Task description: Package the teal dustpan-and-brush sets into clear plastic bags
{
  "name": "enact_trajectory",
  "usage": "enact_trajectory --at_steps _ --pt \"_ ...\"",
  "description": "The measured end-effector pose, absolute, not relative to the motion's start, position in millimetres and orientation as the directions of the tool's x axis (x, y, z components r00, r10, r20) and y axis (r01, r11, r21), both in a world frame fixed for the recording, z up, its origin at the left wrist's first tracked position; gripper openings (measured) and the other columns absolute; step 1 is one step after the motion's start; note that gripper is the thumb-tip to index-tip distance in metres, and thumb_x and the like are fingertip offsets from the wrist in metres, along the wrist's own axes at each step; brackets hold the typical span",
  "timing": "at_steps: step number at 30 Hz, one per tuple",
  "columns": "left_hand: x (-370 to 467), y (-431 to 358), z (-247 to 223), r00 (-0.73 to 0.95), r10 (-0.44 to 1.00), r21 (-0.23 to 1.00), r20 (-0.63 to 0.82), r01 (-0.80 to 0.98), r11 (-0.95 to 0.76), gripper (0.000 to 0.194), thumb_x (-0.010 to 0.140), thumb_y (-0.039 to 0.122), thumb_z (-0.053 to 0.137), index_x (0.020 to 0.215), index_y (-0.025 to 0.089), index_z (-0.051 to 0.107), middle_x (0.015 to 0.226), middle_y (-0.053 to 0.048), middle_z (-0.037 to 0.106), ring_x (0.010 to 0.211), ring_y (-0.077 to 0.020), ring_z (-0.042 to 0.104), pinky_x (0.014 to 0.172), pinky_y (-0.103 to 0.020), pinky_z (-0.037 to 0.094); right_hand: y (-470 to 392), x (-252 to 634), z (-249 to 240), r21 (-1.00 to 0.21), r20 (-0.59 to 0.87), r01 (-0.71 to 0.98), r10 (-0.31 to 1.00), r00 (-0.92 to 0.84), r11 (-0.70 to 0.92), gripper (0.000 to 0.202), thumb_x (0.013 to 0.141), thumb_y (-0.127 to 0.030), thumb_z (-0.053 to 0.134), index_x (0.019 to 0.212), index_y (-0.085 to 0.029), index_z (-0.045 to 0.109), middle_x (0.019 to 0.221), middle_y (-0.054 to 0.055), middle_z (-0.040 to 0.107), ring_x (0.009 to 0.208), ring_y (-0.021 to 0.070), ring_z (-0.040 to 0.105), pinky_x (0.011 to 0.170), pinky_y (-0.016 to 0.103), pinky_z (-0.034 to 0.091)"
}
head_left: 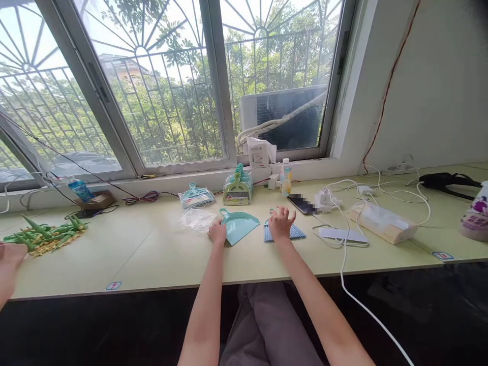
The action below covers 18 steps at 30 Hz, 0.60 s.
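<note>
Looked like a makeshift indoor workroom; couldn't tell if home or office. One long table (163, 259) ran under the left fingers (216, 230) and right fingers (280, 217), stickers (113, 286) on its edge nearer than both. Far left of the left fingers, another person's hand (10, 256) was at a pile of greens (49, 231), so shared bench. Bagged dustpan sets (237, 190) sat beyond the fingers; sliding window (171, 112), outside bars (267, 58) and trees were past those. White cables (345, 218) cluttered the table right of the right fingers.
</note>
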<state>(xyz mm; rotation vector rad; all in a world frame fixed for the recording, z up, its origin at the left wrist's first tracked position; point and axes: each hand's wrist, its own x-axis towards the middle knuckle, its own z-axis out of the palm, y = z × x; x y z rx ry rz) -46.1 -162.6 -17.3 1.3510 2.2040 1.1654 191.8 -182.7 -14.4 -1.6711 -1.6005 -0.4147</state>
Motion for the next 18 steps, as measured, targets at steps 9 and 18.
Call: enact_trajectory --at_steps 9,18 --pt "-111.2 -142.4 -24.2 -0.241 0.904 0.706 0.354 0.703 -0.089 0.03 0.086 0.022 0.042 0.095 0.019 0.07 0.108 -0.009 0.067 0.102 -0.0223 0.059 0.093 -0.033 0.042 -98.2 131.0 9.6 0.056 0.361 0.918 0.849 -0.385 0.392 0.032 0.082 0.001 0.043 0.102 -0.014 0.063 0.105 0.016 0.06 0.1 0.0249 0.049 0.079 0.033 0.034" --pt "-131.0 -129.9 -31.0 -0.267 0.921 0.782 0.285 0.62 -0.062 0.029 0.086 0.024 0.041 0.089 0.019 0.069 0.095 -0.007 0.07 0.088 -0.0201 0.064 0.079 -0.031 0.046 4.4 78.9 -13.2 0.127 0.369 0.874 0.795 -0.481 0.47 0.043 0.09 -0.002 0.032 0.125 -0.016 0.052 0.109 0.017 0.06 0.1 0.0245 0.047 0.082 0.034 0.031"
